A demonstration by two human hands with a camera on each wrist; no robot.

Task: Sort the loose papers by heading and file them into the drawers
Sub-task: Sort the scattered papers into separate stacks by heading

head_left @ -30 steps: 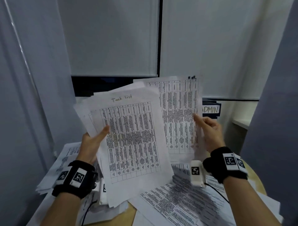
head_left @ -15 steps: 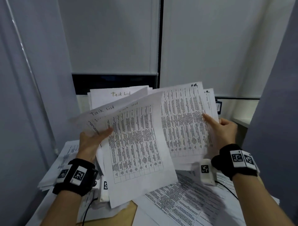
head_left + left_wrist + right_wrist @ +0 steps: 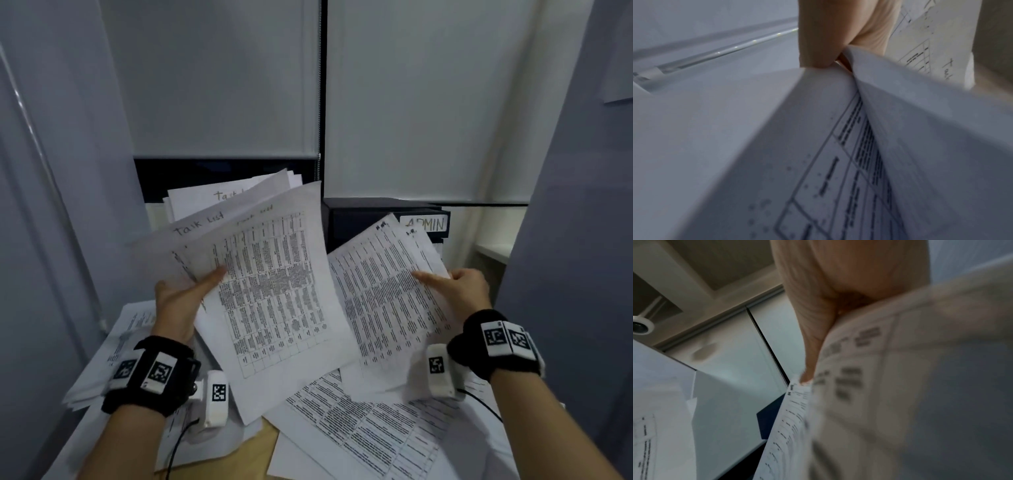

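Note:
My left hand grips a fanned bundle of printed sheets headed "Task List", thumb on the front sheet; the left wrist view shows the thumb pressed onto the sheets. My right hand pinches a few other table-printed sheets by their right edge, tilted down to the right, apart from the left bundle. The right wrist view is blurred and shows the thumb on these sheets. Behind stands a dark drawer unit with a white "ADMIN" label.
More loose printed papers cover the wooden table under my hands, with another pile at the left. Grey partition walls close in on both sides. White blinds hang behind the drawer unit.
My right hand has pulled its sheets away to the right and tipped them downward, uncovering the ADMIN label. The left bundle has fanned out and stayed in place.

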